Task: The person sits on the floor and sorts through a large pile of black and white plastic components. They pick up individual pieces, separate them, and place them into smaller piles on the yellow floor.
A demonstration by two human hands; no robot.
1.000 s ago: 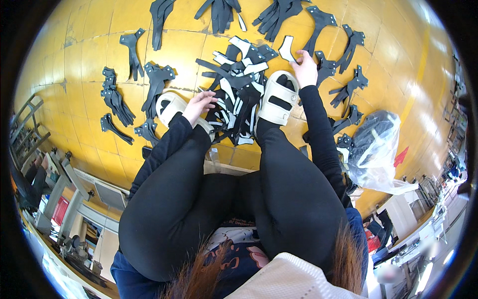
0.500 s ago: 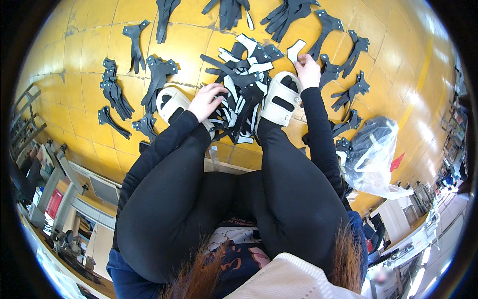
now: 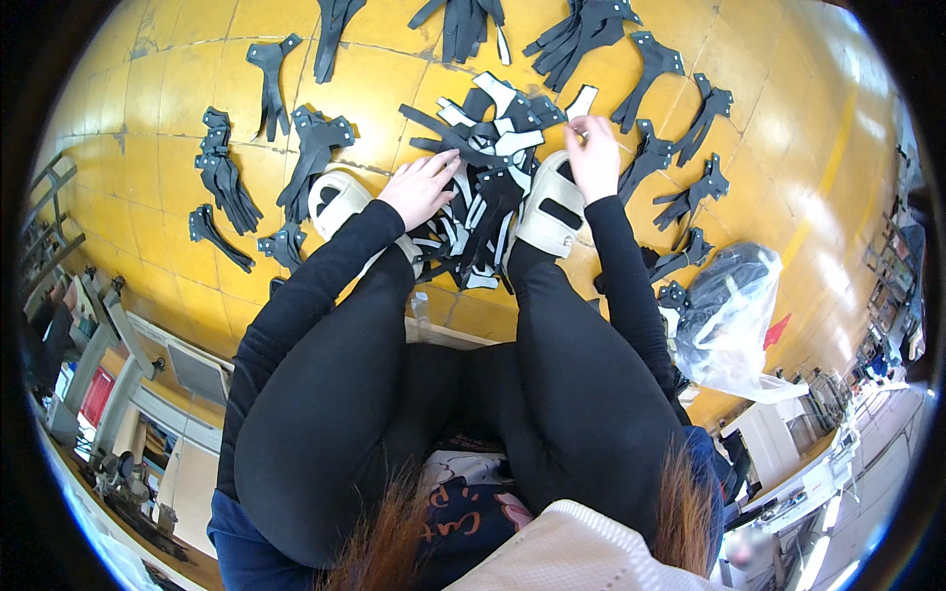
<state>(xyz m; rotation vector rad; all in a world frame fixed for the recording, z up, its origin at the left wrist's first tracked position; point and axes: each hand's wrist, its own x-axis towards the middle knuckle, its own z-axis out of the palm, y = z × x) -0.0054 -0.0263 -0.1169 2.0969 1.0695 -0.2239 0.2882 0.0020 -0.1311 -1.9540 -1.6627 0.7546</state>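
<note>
Between my shoes lies a heap of black strap pieces [image 3: 483, 212], several showing white undersides. My left hand [image 3: 422, 187] rests at the heap's left side, fingers stretched out over the straps and gripping none that I can see. At the heap's upper right, beside my right shoe, my right hand [image 3: 593, 158] has its fingers closed in a pinch. From its fingertips a white-sided strap piece [image 3: 581, 101] extends away from me; the fingers cover its near end.
Sorted bunches of black straps lie around the heap, such as a forked bunch [image 3: 268, 84] at left and another [image 3: 650, 74] at right. My beige shoes [image 3: 545, 209] flank the heap. A clear plastic bag [image 3: 731, 320] with dark contents sits at right on the yellow floor [image 3: 158, 231].
My right hand has drawn a little left and nearer to me, and the white-sided strap has shifted slightly left with it. My left hand has moved up the heap, its fingers straighter.
</note>
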